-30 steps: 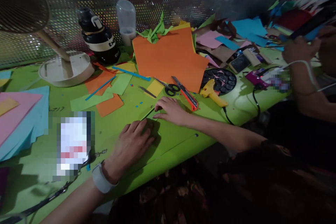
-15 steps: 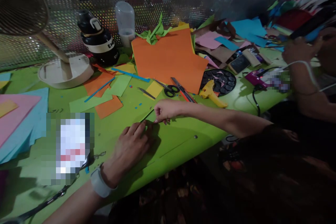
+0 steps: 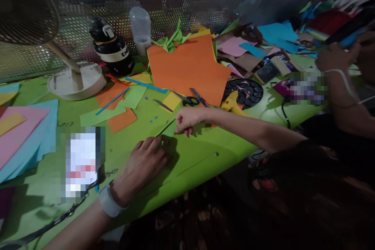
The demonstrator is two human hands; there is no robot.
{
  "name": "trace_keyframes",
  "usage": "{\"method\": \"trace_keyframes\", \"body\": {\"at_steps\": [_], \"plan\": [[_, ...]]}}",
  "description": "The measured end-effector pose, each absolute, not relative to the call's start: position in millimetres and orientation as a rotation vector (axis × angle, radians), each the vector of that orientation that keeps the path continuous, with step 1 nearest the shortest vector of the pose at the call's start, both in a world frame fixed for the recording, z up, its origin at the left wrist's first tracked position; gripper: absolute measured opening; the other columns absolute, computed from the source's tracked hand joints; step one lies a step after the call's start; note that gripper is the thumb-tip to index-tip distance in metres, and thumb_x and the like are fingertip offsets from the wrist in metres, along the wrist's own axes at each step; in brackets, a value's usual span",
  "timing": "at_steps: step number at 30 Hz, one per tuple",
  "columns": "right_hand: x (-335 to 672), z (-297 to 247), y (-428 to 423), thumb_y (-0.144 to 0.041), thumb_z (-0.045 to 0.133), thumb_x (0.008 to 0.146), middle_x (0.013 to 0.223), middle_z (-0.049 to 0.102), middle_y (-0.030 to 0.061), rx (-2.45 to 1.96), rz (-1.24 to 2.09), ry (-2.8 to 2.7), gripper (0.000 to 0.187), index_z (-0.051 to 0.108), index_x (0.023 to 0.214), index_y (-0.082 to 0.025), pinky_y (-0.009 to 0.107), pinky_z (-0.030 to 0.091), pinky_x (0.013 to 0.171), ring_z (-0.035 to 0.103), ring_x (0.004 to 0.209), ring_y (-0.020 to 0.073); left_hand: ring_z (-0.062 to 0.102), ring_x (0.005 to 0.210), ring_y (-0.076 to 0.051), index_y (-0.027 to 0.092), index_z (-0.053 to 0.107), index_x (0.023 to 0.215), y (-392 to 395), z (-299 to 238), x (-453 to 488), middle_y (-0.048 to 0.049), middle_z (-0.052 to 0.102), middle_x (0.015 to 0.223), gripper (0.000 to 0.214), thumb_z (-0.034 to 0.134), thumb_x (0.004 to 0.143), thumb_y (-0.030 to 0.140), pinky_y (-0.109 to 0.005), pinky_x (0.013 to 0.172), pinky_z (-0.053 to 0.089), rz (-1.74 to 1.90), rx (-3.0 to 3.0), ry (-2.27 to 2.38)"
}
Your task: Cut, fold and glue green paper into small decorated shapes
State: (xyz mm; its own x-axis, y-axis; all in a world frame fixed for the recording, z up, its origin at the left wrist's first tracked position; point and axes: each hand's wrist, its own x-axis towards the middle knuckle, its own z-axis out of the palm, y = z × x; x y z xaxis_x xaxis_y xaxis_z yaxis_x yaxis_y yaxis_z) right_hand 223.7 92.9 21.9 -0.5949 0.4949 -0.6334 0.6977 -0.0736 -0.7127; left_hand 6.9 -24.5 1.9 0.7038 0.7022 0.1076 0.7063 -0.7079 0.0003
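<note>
My left hand (image 3: pixel 148 159), wearing a pale wristband (image 3: pixel 110 200), lies low over the green table with its fingers bent down on a thin green paper strip (image 3: pixel 165 127). The strip is nearly the table's colour, so its outline is hard to make out. At its far end my right hand (image 3: pixel 189 120) is closed in a pinch on it, wrist bent. Just beyond the hands lie tweezers (image 3: pixel 163 105), a yellow paper square (image 3: pixel 172 100), black-handled scissors (image 3: pixel 190 100) and a cutter knife (image 3: pixel 199 97).
Orange sheets (image 3: pixel 187 70), a yellow glue gun (image 3: pixel 234 103) and a black round tray (image 3: pixel 247 91) lie beyond. A fan (image 3: pixel 77 82), a black bottle (image 3: pixel 114 52) and a blurred phone (image 3: pixel 82 160) are leftward. Another person's hand (image 3: pixel 334 56) is at far right.
My right hand has slid a little to the right, away from my left hand, and the gap between them is wider. My left hand stays nearly in place.
</note>
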Motion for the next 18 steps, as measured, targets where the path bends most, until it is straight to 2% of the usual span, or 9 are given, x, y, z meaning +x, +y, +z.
{"method": "trace_keyframes", "body": {"at_steps": [4, 5, 7, 9, 12, 15, 18], "plan": [[218, 14, 91, -0.027, 0.070, 0.077, 0.049, 0.062, -0.0019, 1.269, -1.700, 2.004, 0.028, 0.054, 0.058, -0.013, 0.021, 0.048, 0.057, 0.058, 0.046, 0.0074, 0.062, 0.095, -0.025, 0.019, 0.065, 0.105, -18, 18, 7, -0.0114, 0.065, 0.111, 0.028, 0.048, 0.090, 0.037, -0.037, 0.077, 0.049, -0.320, -2.977, -1.388], [217, 12, 91, -0.026, 0.070, 0.078, 0.048, 0.061, -0.0021, 1.269, -1.691, 2.005, 0.028, 0.054, 0.058, -0.013, 0.021, 0.048, 0.056, 0.058, 0.046, 0.0072, 0.063, 0.089, -0.022, 0.019, 0.066, 0.099, -14, 24, 7, -0.0101, 0.067, 0.102, 0.029, 0.047, 0.091, 0.039, -0.034, 0.075, 0.049, -0.382, -2.977, -1.563], [216, 11, 91, -0.026, 0.070, 0.078, 0.048, 0.061, -0.0024, 1.276, -1.686, 2.001, 0.028, 0.054, 0.058, -0.013, 0.021, 0.047, 0.056, 0.057, 0.045, 0.0072, 0.061, 0.063, -0.017, 0.018, 0.064, 0.076, -3, 32, 9, -0.0046, 0.067, 0.070, 0.039, 0.044, 0.089, 0.049, -0.028, 0.059, 0.045, -0.366, -2.925, -2.056], [216, 12, 91, -0.026, 0.070, 0.078, 0.048, 0.061, -0.0025, 1.286, -1.687, 1.988, 0.028, 0.054, 0.059, -0.014, 0.021, 0.047, 0.056, 0.057, 0.046, 0.0075, 0.056, 0.045, -0.014, 0.017, 0.061, 0.065, 10, 36, 13, -0.0012, 0.060, 0.050, 0.049, 0.043, 0.086, 0.058, -0.025, 0.047, 0.041, -0.078, -3.094, -2.545], [216, 14, 90, -0.026, 0.069, 0.079, 0.048, 0.061, -0.0026, 1.286, -1.700, 1.975, 0.027, 0.054, 0.061, -0.014, 0.021, 0.047, 0.055, 0.058, 0.046, 0.0079, 0.051, 0.037, -0.012, 0.017, 0.056, 0.053, 24, 33, 21, -0.0014, 0.057, 0.042, 0.053, 0.050, 0.079, 0.063, -0.023, 0.041, 0.035, 0.166, -3.122, -2.931], [216, 14, 89, -0.024, 0.069, 0.080, 0.047, 0.060, -0.0026, 1.264, -1.715, 1.992, 0.027, 0.053, 0.060, -0.014, 0.021, 0.048, 0.054, 0.058, 0.045, 0.0079, 0.046, 0.034, -0.010, 0.017, 0.050, 0.042, 29, 26, 29, -0.0020, 0.054, 0.039, 0.058, 0.053, 0.077, 0.063, -0.022, 0.039, 0.033, 0.245, -3.078, -2.999], [217, 12, 89, -0.025, 0.071, 0.079, 0.046, 0.059, -0.0029, 1.271, -1.733, 2.001, 0.030, 0.051, 0.059, -0.014, 0.021, 0.048, 0.054, 0.058, 0.044, 0.0084, 0.044, 0.032, -0.009, 0.016, 0.050, 0.040, 29, 23, 33, -0.0015, 0.052, 0.036, 0.059, 0.053, 0.078, 0.061, -0.022, 0.039, 0.033, 0.308, -3.053, -3.002]]}}
